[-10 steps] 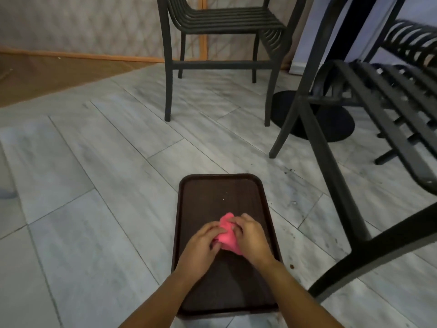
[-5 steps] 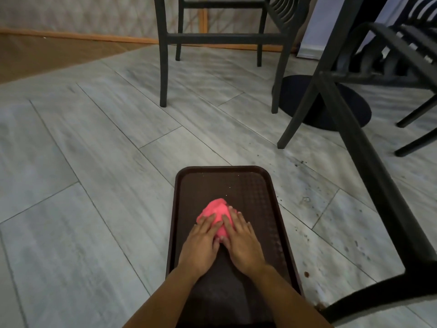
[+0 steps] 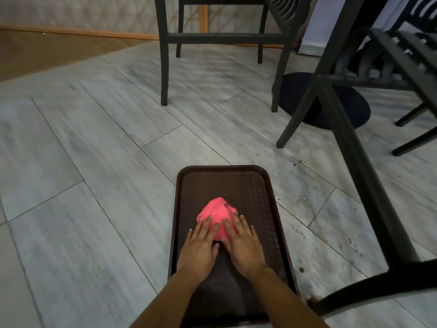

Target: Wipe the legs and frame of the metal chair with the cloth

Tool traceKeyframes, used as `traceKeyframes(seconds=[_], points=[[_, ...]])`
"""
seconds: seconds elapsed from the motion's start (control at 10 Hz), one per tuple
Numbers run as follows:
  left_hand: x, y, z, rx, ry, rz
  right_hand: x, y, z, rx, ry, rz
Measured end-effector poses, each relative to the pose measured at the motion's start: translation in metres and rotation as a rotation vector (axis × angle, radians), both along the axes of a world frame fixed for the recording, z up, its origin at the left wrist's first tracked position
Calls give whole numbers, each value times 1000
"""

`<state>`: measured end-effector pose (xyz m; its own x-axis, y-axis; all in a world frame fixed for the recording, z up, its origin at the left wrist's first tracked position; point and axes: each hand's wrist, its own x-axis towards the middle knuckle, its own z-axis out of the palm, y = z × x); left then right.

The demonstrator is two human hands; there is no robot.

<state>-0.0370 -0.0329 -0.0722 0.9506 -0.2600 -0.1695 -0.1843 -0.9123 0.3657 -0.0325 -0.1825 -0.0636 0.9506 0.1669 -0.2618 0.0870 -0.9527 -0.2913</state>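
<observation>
Hands first: your left hand [image 3: 198, 247] and right hand [image 3: 243, 245] lie side by side, fingers straight and flat, pressing down on the near half of the pink cloth [image 3: 216, 213] rather than gripping it. You hold nothing closed in either hand; the fingertips simply pin the bunched cloth against the brown tray [image 3: 260, 183], which sits on the grey tiled floor [image 3: 94, 185] in front of you. That flat press reads as squeezing or flattening the cloth into a pad before use, and the tray probably keeps it off the speckled, dirty floor. The cloth is heaped in the middle of the tray, its far end free beyond your fingertips. None of the wiping looks begun from here: the cloth is well apart from any metal. The nearest metal chair [image 3: 369, 185] stands just to your right, its dark leg slanting down to a curved bar that meets the floor beside the tray's near right corner, so you have little reach to make once you gather the cloth up. A second chair [image 3: 165, 67] stands farther off, ahead of you, and a round black table base [image 3: 350, 110] lies between the two. To move on, you need to curl your fingers round the cloth and lift it toward that near leg.
</observation>
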Motion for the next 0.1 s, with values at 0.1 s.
traceKeyframes(seconds=[0.1], points=[[-13,0,34,0,31,-12,-11,0,35,-16,12,22]])
